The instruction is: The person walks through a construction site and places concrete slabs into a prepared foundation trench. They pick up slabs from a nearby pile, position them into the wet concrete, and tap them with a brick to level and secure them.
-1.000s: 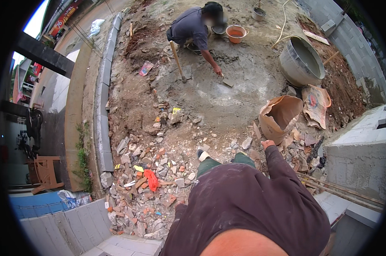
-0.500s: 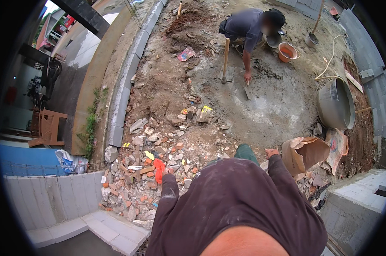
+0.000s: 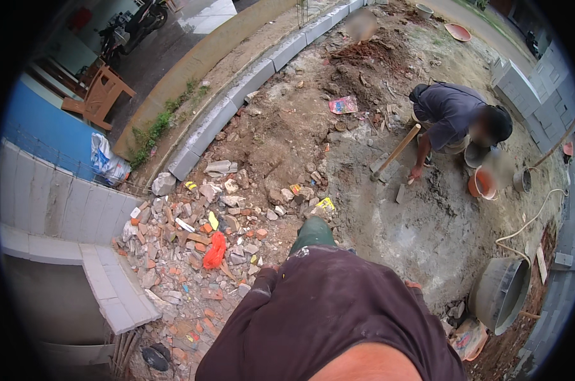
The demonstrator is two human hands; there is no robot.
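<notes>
Brick rubble on dirt ground

The brown shirt mostly hides the right hand; the co-worker's face and part of the orange bucket are blurred.

Shirt dark plum-brown, loose, long sleeves. Pale specks near its front edge. Trousers dark green.
</notes>
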